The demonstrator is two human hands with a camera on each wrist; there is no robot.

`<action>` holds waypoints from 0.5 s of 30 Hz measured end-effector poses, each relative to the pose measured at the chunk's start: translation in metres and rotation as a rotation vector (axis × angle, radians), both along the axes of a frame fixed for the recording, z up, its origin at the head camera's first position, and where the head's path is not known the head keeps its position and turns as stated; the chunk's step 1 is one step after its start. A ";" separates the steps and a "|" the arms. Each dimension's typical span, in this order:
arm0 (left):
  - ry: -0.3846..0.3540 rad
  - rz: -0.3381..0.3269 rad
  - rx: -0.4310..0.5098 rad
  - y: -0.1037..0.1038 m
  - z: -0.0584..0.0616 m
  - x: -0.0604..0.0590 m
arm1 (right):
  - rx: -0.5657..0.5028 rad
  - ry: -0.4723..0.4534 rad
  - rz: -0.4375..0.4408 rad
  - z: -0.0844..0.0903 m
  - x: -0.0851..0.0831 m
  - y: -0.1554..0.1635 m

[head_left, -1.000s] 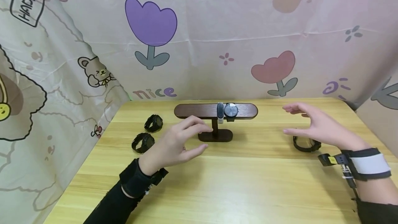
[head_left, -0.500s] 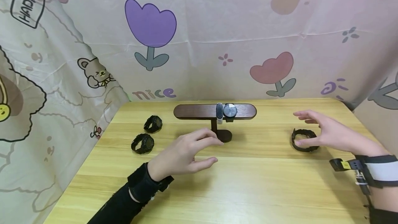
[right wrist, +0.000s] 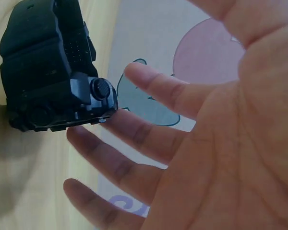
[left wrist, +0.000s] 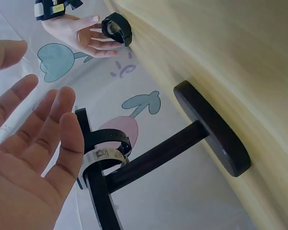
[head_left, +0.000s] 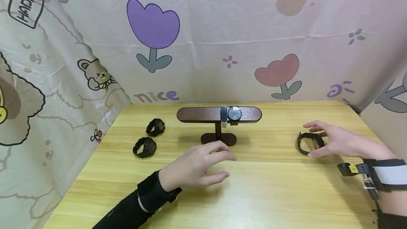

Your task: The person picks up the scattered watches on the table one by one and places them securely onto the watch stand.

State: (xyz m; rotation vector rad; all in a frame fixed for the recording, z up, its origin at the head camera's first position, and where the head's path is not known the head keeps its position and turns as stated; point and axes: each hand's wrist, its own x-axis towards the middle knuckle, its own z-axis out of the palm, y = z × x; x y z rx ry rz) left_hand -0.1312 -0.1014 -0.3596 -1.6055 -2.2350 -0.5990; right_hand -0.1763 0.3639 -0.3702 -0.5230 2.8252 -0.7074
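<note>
A black watch (head_left: pixel 317 140) with its strap looped lies on the table at the right. My right hand (head_left: pixel 344 142) reaches around it, thumb at the near side and fingers behind. In the right wrist view, fingertips (right wrist: pixel 79 136) lie beside the watch case (right wrist: pixel 57 96); whether they touch it I cannot tell. My left hand (head_left: pixel 197 165) hovers with loosely bent fingers in front of the dark wooden watch stand (head_left: pixel 197 114), holding nothing. The stand's bar carries a slim fitness band (head_left: pixel 224 115) and a round-faced watch (head_left: pixel 235 113) side by side.
Two more black watches, a rear one (head_left: pixel 160 126) and a nearer one (head_left: pixel 150 147), lie at the table's left. A patterned cloth (head_left: pixel 210 17) hangs behind the wooden table (head_left: pixel 267 190) and along its left side.
My right hand has come down around the black watch, first shifting right, then lowering. My left hand has drawn away from the stand, toward me and slightly right.
</note>
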 end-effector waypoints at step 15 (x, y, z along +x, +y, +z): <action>-0.037 0.001 -0.048 0.007 -0.010 0.001 | 0.032 0.003 0.014 -0.014 -0.006 0.006</action>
